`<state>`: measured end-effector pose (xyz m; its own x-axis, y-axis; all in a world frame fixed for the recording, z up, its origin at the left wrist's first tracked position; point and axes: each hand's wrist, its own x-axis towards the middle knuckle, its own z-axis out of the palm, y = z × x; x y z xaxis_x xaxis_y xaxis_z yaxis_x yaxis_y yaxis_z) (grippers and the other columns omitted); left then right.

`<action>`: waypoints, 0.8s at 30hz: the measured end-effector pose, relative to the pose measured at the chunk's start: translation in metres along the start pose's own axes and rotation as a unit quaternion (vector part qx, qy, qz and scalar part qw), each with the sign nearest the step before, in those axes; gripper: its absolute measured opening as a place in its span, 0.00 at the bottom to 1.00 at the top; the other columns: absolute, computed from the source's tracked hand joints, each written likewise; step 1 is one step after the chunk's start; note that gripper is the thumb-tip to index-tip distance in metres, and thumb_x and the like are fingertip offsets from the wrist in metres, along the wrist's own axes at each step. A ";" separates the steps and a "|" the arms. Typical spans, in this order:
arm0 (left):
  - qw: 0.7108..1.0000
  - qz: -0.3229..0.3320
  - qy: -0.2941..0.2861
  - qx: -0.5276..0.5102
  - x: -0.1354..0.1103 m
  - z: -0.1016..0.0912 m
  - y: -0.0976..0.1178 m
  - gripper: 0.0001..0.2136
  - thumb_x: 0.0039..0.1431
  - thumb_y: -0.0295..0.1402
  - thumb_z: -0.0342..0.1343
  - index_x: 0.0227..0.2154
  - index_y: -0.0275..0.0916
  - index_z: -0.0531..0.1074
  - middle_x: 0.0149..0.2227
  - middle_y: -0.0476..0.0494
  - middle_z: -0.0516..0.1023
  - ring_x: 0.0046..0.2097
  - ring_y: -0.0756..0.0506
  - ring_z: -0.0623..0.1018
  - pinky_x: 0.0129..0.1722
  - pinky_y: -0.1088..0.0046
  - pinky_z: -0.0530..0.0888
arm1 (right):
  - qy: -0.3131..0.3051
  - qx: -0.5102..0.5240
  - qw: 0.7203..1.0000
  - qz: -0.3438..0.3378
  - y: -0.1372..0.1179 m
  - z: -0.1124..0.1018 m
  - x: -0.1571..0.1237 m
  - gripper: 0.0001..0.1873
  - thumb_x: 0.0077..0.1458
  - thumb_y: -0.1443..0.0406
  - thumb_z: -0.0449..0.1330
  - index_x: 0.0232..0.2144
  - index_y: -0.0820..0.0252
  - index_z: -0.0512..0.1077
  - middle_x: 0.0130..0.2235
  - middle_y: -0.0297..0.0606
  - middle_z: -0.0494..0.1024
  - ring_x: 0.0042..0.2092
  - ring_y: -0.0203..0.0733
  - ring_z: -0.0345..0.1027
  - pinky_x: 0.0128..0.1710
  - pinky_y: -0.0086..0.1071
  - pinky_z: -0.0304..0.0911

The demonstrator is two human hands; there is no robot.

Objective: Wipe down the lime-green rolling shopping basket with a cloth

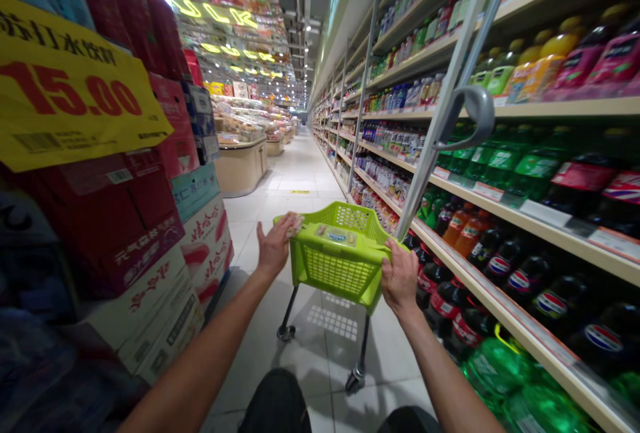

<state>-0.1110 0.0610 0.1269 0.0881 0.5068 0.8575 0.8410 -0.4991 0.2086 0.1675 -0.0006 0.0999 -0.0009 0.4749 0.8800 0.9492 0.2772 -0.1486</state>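
A lime-green wheeled shopping basket [334,269] stands on the tiled aisle floor in front of me. Its grey pull handle [453,103] rises up to the right. My left hand [276,245] presses against the basket's left rim, fingers stretched and lying on it. My right hand [399,277] is wrapped round the basket's near right corner. A flat packet [336,235] lies inside the basket.
Stacked red and white cartons [165,246] with a yellow price sign [65,89] crowd the left. Shelves of soft-drink bottles [520,273] line the right. The aisle floor [295,179] runs ahead towards a display counter [242,163].
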 end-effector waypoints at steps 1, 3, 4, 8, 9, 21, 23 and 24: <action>0.999 -0.032 0.011 0.010 0.002 -0.002 -0.011 0.16 0.53 0.23 0.41 0.43 0.40 0.65 0.50 0.39 0.70 0.51 0.44 0.69 0.57 0.50 0.44 | 0.002 -0.001 1.000 0.003 -0.002 0.000 0.000 0.24 0.57 0.61 0.41 0.55 0.61 0.54 0.43 0.42 0.72 0.47 0.44 0.60 0.53 0.46 0.44; 0.998 -0.061 0.017 0.012 0.002 -0.003 -0.018 0.16 0.52 0.22 0.42 0.42 0.40 0.65 0.50 0.39 0.70 0.51 0.44 0.69 0.56 0.49 0.45 | 0.011 -0.009 1.000 0.016 -0.006 0.000 0.002 0.24 0.58 0.61 0.41 0.55 0.61 0.55 0.42 0.42 0.72 0.47 0.44 0.61 0.53 0.47 0.44; 0.998 -0.054 0.011 0.005 0.000 -0.003 -0.014 0.16 0.52 0.22 0.42 0.42 0.40 0.65 0.50 0.39 0.70 0.51 0.44 0.69 0.56 0.49 0.45 | 0.015 -0.012 1.000 0.023 -0.009 0.000 0.002 0.23 0.58 0.61 0.40 0.54 0.61 0.56 0.41 0.42 0.72 0.46 0.45 0.61 0.52 0.47 0.44; 0.999 0.038 -0.020 -0.031 -0.011 0.002 0.019 0.16 0.53 0.23 0.42 0.44 0.40 0.65 0.51 0.40 0.69 0.52 0.46 0.68 0.58 0.52 0.42 | 0.016 -0.016 1.000 0.015 -0.009 0.001 0.002 0.23 0.58 0.60 0.41 0.55 0.60 0.56 0.42 0.42 0.72 0.46 0.45 0.61 0.52 0.47 0.44; 0.998 0.054 -0.022 -0.035 -0.013 0.001 0.022 0.16 0.53 0.24 0.42 0.44 0.40 0.65 0.51 0.40 0.69 0.52 0.46 0.69 0.58 0.53 0.41 | 0.013 -0.016 1.000 0.008 -0.006 0.001 0.001 0.24 0.57 0.61 0.41 0.55 0.60 0.55 0.42 0.41 0.72 0.47 0.45 0.61 0.52 0.47 0.44; 0.994 0.086 -0.018 -0.070 -0.008 0.014 0.057 0.16 0.55 0.24 0.42 0.46 0.42 0.64 0.51 0.43 0.69 0.53 0.48 0.68 0.59 0.56 0.39 | -0.001 -0.022 1.000 0.019 -0.005 0.003 0.001 0.23 0.57 0.61 0.41 0.54 0.61 0.56 0.43 0.42 0.72 0.47 0.45 0.60 0.53 0.47 0.43; 0.988 0.124 -0.035 -0.081 -0.007 0.016 0.070 0.16 0.56 0.25 0.42 0.46 0.42 0.64 0.52 0.43 0.68 0.52 0.48 0.68 0.60 0.57 0.39 | -0.010 -0.018 1.000 0.008 -0.004 0.001 0.001 0.23 0.57 0.61 0.41 0.54 0.61 0.56 0.43 0.43 0.72 0.48 0.45 0.60 0.53 0.46 0.43; 0.988 0.124 -0.040 -0.081 -0.005 0.015 0.069 0.16 0.55 0.25 0.42 0.46 0.42 0.65 0.51 0.43 0.69 0.52 0.48 0.68 0.60 0.56 0.39 | -0.012 -0.015 1.000 0.005 -0.004 -0.001 0.001 0.23 0.57 0.61 0.41 0.54 0.62 0.56 0.44 0.43 0.71 0.48 0.44 0.60 0.53 0.46 0.43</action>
<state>-0.0449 0.0347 0.1301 0.3274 0.4051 0.8536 0.6919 -0.7181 0.0754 0.1639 -0.0016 0.1018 0.0022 0.4982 0.8671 0.9584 0.2465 -0.1441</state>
